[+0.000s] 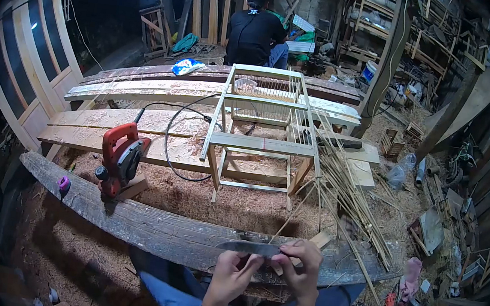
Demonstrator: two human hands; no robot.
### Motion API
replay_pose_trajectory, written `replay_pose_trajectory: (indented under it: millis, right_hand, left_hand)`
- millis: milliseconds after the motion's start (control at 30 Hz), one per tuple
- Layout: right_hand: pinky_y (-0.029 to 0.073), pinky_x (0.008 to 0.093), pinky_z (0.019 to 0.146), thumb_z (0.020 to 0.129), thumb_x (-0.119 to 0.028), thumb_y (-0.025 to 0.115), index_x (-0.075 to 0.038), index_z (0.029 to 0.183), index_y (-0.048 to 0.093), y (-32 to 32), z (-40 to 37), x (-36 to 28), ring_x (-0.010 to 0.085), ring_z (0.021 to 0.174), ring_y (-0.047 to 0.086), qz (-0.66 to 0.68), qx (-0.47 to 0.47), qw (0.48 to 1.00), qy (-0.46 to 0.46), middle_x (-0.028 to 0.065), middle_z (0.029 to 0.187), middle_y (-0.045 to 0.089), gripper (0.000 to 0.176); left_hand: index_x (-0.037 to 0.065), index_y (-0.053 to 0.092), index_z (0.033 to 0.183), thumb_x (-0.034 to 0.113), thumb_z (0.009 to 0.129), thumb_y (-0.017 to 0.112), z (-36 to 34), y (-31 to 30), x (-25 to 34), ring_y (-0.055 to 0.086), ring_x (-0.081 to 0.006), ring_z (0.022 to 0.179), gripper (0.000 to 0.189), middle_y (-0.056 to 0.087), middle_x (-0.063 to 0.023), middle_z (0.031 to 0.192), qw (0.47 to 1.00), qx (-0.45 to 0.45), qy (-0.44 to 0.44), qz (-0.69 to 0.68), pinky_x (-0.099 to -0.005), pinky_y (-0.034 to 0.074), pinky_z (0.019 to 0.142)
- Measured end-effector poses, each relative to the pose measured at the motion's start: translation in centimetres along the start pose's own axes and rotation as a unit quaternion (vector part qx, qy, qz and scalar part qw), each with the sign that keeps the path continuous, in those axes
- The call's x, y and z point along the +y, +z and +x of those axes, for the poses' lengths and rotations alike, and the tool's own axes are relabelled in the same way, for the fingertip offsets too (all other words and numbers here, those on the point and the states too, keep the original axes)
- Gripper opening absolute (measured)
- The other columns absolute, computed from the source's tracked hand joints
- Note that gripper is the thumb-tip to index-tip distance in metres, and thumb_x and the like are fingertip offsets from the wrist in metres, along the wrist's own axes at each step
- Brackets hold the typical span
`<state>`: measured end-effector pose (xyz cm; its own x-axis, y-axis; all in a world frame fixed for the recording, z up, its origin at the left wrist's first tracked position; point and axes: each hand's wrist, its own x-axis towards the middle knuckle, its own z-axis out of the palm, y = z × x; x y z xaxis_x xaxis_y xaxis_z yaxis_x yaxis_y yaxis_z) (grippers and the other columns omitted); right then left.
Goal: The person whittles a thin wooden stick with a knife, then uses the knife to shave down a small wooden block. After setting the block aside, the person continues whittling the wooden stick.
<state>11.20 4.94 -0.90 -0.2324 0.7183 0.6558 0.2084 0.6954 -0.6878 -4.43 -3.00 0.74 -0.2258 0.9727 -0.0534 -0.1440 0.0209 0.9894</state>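
Note:
A dark flat blade lies crosswise above the worn plank at the front. My left hand pinches it from below with bent fingers. My right hand is closed at the blade's right end, its fingers curled. A thin stick rises from between the hands toward the frame. Just beyond stands a wooden frame with thin upright bars in its far part. To its right lies a bundle of thin sticks. What sits under my fingertips is too small to make out.
A red power planer with a black cable rests at the left on the front plank. Long boards covered in shavings lie beyond. A person sits at the back, facing away. Scrap wood fills the right side.

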Motion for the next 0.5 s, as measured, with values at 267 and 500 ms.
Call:
replay_pose_trajectory:
  millis: [267,500]
  right_hand:
    - [0.047,0.0298,0.063,0.088,-0.025,0.075,-0.004,0.087,0.063,-5.4,-0.2,5.2,0.0173,0.070,0.062,-0.166,0.213,0.949,0.160,0.0084,0.081,0.066,0.024]
    - [0.047,0.0287,0.064,0.088,-0.039,0.075,-0.004,0.091,0.063,-1.7,-1.6,0.2,0.0161,0.070,0.060,0.019,0.162,0.976,0.146,0.0067,0.082,0.062,0.037]
  left_hand:
    - [0.000,0.065,0.100,0.009,0.097,0.062,-1.4,-3.1,2.4,0.047,-0.0013,0.065,0.010,0.058,0.0034,0.075,0.995,0.063,-0.017,-0.079,-0.0179,0.035,0.053]
    - [0.004,0.062,0.108,0.012,0.100,0.059,0.6,-0.3,1.6,0.048,-0.0025,0.065,0.012,0.058,0.0022,0.078,0.991,0.049,-0.038,-0.119,-0.0194,0.036,0.054]
